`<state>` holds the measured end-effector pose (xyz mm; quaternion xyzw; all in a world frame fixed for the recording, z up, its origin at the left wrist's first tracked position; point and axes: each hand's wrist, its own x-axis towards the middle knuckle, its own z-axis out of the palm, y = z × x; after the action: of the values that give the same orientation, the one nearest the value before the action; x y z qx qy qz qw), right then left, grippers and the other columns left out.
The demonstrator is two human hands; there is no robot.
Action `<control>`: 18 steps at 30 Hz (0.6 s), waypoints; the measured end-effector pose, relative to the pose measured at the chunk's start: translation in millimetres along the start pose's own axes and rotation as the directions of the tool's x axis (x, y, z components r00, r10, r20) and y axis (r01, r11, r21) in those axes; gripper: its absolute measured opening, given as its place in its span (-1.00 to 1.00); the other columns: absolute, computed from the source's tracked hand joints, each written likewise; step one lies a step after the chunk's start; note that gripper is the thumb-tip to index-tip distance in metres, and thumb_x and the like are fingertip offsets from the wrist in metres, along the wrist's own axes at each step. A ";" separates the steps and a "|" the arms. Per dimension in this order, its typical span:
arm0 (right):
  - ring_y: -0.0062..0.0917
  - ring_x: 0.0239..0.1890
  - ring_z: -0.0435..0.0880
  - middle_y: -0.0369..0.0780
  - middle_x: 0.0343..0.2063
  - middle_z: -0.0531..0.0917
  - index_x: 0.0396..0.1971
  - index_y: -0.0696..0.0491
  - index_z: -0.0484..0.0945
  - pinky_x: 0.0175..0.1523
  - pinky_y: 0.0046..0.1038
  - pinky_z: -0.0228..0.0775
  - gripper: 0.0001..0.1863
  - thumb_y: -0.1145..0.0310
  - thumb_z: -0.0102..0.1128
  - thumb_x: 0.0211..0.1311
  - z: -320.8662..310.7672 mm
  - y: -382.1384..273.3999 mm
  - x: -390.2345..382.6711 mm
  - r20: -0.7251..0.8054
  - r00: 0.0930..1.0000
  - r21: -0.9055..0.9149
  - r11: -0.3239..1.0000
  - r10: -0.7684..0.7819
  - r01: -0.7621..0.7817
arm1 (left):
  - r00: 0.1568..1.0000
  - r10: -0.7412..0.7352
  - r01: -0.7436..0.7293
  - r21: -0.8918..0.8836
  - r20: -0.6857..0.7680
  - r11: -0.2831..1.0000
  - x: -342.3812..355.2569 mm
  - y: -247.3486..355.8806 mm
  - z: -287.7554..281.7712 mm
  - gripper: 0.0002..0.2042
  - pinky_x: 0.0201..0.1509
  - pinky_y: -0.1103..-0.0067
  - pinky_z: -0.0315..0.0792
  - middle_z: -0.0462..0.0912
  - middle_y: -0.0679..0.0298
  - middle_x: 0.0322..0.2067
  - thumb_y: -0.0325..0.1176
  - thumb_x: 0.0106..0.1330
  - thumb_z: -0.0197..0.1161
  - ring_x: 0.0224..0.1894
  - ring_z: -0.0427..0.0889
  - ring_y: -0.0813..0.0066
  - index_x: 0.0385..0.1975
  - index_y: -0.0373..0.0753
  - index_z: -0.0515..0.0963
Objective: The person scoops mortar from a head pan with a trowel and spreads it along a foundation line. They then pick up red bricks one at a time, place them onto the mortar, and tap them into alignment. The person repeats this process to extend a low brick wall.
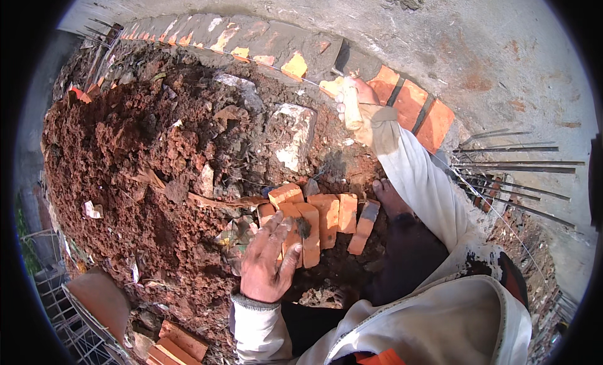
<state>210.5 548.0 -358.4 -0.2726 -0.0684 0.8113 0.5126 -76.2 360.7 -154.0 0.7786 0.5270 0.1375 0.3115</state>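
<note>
My right hand (359,92) is closed around the wooden handle of a trowel (341,56). Its dark blade lies against the wet mortar on top of a row of bricks (295,65) along the wall. Beside that hand, several orange bricks (411,101) stand in the row with dark gaps between them. Down by my feet, my left hand (267,258) rests with fingers stretched and thumb apart on a brick (290,230) of a small pile. One brick next to it (308,233) has a dark smudge. Its fingertips touch the brick's upper face.
A taut string line (251,60) follows the brick row. Steel rods (521,166) stick out of the wall at the right. Heaped red soil (144,151) with rubble fills the left. More bricks (179,346) and a wire mesh (59,308) lie at the lower left.
</note>
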 end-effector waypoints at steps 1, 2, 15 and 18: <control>-0.33 -0.60 0.54 -0.16 -0.62 0.51 -0.46 0.05 0.46 -0.51 -0.25 0.42 -0.70 0.11 -0.07 0.11 -0.7 -9.1 -7.9 -0.116 0.990 -0.275 0.960 -0.077 0.043 | 1.000 0.002 -0.002 -0.007 0.000 1.000 -1.5 -1.0 -1.6 -0.66 0.10 0.35 0.32 0.46 -0.09 -0.04 -0.40 0.16 0.18 0.04 0.45 -0.03 -0.05 -0.35 0.45; -0.30 -0.54 0.56 -0.12 -0.58 0.53 -0.41 0.08 0.48 -0.44 -0.23 0.44 -0.67 0.10 -0.09 0.11 0.8 -19.9 -15.2 -0.206 0.962 -0.542 0.839 -0.179 0.040 | 1.000 -0.001 0.001 -0.030 0.001 1.000 -2.7 -4.4 -1.8 -0.66 0.09 0.35 0.33 0.46 -0.10 -0.04 -0.41 0.16 0.18 0.04 0.45 -0.03 -0.05 -0.35 0.45; -0.12 -0.13 0.57 0.04 -0.19 0.53 -0.12 0.13 0.39 -0.09 -0.21 0.44 -0.62 0.40 0.09 -0.01 40.8 -65.3 58.6 0.056 0.931 -0.361 -0.877 -0.360 -0.317 | 0.998 -0.016 0.007 -0.142 -0.065 0.990 -17.8 -35.6 2.4 -0.66 0.08 0.36 0.33 0.48 -0.09 -0.06 -0.42 0.15 0.19 0.02 0.45 -0.03 -0.07 -0.39 0.44; -0.16 -0.17 0.59 -0.02 -0.21 0.53 -0.09 0.09 0.40 -0.11 -0.21 0.45 -0.60 0.37 0.08 0.00 16.1 -64.1 37.6 0.100 0.958 -0.338 -0.915 -0.268 -0.221 | 0.998 -0.031 0.020 -0.163 -0.063 0.986 -28.2 -43.1 -2.3 -0.66 0.09 0.36 0.33 0.48 -0.10 -0.06 -0.42 0.15 0.19 0.03 0.45 -0.03 -0.07 -0.40 0.45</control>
<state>241.0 613.2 -333.9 -0.6417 -0.7583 -0.0048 -0.1148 -120.6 346.7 -176.2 0.7389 0.5339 0.2012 0.3584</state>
